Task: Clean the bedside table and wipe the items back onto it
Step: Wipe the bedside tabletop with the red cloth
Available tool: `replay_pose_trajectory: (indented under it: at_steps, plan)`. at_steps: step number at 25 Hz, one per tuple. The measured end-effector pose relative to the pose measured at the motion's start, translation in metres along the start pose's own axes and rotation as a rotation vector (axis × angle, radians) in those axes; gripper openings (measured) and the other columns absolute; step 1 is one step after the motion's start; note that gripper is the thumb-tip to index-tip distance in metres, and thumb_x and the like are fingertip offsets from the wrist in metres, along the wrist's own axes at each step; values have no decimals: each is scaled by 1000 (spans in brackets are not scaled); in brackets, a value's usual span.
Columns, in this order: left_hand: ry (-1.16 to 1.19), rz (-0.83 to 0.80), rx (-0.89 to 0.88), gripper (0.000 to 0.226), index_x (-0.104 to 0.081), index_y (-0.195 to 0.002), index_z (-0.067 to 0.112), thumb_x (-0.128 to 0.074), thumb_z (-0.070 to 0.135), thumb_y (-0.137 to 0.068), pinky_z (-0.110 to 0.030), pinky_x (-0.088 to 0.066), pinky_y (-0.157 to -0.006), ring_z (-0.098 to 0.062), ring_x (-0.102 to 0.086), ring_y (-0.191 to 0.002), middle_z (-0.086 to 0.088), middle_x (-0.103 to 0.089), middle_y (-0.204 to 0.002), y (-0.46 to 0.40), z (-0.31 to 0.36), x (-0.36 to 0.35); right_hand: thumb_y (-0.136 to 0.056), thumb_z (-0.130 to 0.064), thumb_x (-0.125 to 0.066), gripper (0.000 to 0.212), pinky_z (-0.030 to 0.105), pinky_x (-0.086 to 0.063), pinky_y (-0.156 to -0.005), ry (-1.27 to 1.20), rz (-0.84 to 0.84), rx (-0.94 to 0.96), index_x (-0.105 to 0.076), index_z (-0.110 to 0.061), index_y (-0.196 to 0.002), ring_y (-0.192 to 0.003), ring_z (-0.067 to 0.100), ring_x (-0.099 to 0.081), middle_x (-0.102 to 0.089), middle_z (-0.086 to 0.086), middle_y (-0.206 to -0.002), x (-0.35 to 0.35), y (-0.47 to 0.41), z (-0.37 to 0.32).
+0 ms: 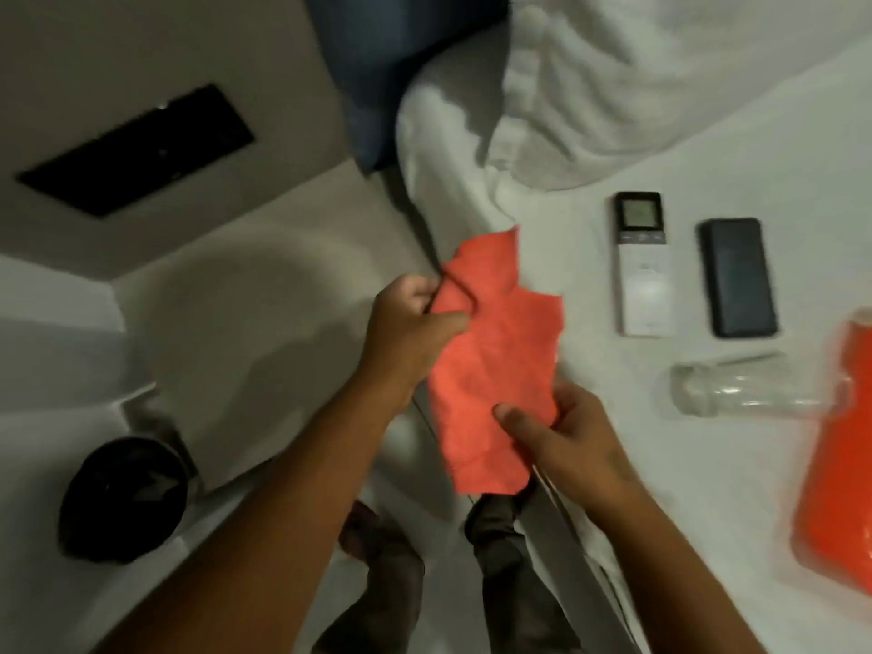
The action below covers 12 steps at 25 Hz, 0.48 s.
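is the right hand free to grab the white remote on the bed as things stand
Probably not yet: the right hand is pinching the orange cloth together with the left hand. The remote itself lies uncovered on the sheet.

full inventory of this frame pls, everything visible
cloth: 1, coral red, held between both hands
remote control: 1, white, on the bed
phone: 1, black, on the bed right of the remote
glass: 1, clear, lying on its side on the bed
plastic bag: 1, orange, bed's right edge
pillow: 1, white, head of bed
bedside table: 1, white, round, left of bed
bin: 1, black, floor
left hand: grip shut on cloth
right hand: grip shut on cloth
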State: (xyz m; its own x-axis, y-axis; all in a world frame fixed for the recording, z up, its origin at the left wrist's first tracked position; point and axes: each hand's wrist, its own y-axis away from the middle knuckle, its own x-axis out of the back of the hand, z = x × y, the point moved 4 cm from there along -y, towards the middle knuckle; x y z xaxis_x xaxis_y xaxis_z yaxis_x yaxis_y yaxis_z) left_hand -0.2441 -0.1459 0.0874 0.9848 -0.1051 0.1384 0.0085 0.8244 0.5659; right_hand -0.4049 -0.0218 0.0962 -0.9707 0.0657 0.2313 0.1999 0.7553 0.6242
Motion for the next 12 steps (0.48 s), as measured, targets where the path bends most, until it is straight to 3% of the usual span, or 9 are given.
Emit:
replay_pose_trajectory:
  at_steps: [3,7,9,11,12]
  plan:
    - [-21,160,117,45,-64,-97,8,-75,9,-53,-46,-58,-82,-28,-71,-85,-23,-75,-102,-40,-65,61,-87,-18,-75,15,49,-62,-70,194,-33,-56,-64,-16,-98,-76,34,-73,-76,16,-88,-68,-54,21]
    - [0,220,91,45,-62,-100,10,-80,6,-59,-46,-60,-87,-34,-72,-94,-19,-74,-103,-100,-106,86,-90,-6,-70,19,56,-61,-66,128,22,-36,-57,-19,-84,-68,33,-70,-72,30,-90,-114,-111,30]
    - [9,185,79,44,-62,-108,5,-79,0,-68,-41,-58,-89,-33,-70,-94,-18,-72,-105,-126,-115,85,-91,-7,-69,12,52,-63,-67,154,23,-26,-60,-9,-99,-72,34,-73,-73,27,-97,-122,-135,36]
    - [-77,184,17,43,-60,-115,0,-78,5,-76,-37,-54,-91,-30,-67,-96,-20,-68,-111,-134,-127,101,-91,-12,-69,42,44,-60,-82,399,29,16,-53,-5,-130,-92,32,-70,-67,20,-118,-124,-153,46]
    - [-231,244,-55,42,-60,-117,0,-75,12,-80,-38,-51,-95,-32,-65,-103,-21,-67,-116,-132,-137,121,-92,-14,-67,53,45,-54,-95,555,47,81,-46,-7,-140,-110,34,-64,-58,18,-134,-126,-159,48]
